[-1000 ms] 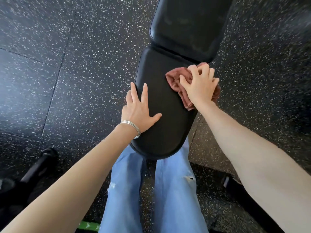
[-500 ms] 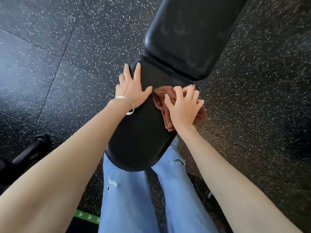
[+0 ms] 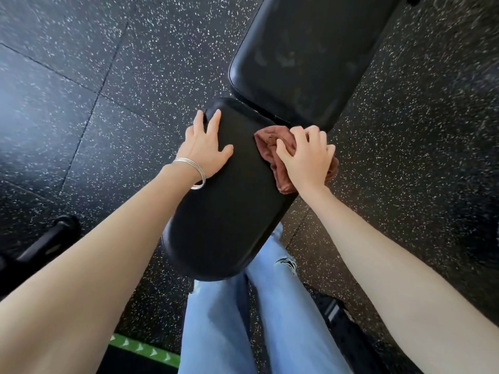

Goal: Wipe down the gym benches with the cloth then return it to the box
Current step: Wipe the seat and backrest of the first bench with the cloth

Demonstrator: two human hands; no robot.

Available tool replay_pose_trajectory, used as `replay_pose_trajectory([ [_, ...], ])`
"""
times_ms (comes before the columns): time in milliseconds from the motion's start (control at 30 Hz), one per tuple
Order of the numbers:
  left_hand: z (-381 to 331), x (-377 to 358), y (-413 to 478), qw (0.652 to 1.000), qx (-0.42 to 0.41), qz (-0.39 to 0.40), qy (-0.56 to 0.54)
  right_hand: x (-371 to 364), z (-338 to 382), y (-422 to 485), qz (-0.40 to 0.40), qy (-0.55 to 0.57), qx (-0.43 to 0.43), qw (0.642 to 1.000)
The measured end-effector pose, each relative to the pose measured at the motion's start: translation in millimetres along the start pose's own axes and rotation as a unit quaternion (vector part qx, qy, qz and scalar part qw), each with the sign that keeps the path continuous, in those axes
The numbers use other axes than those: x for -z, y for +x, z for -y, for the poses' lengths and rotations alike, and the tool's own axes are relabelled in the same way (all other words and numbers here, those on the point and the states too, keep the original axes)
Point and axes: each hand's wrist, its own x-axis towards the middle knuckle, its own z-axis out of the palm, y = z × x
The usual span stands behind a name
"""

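- On the far right part of the seat pad, the right hand presses a brown cloth flat against the black pad.
- The right hand's fingers are spread and a little bent over the cloth. It is a push-down hold, not a pinch. The cloth is bunched under the palm, with folds poking out on the left side and a bit past the pad's right edge.
- The left hand lies open and flat on the far left part of the same pad. It holds nothing. It looks like it is just steadying the bench. A silver bracelet sits on that wrist.
- The pad is long. Its long way runs from the person's jeans up and away toward the back pad, which sits just past a thin gap.
- The cloth is at the far end of the seat pad, close to that gap. So the big bare part of the seat lies toward the person, and the back pad lies just ahead.
- The right hand is the one by the cloth, so it should do the next wipe, sliding along the long way of the pad.
- The back pad shows pale smudges, maybe marks or just shine; it is hard to tell.
- No box can be seen here, only the speckled floor.
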Motion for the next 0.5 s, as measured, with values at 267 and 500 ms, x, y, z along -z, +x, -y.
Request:
replay_pose_trajectory([
  [267, 23, -9, -20, 0.998, -0.058, -0.002, 0.016, -12, 60, 39, 0.038, -0.029, 0.021, 0.999],
  [500, 67, -16, -62, 0.996, -0.042, 0.024, -0.075, -20, 89, 58, 0.045, -0.027, 0.033, 0.998],
])
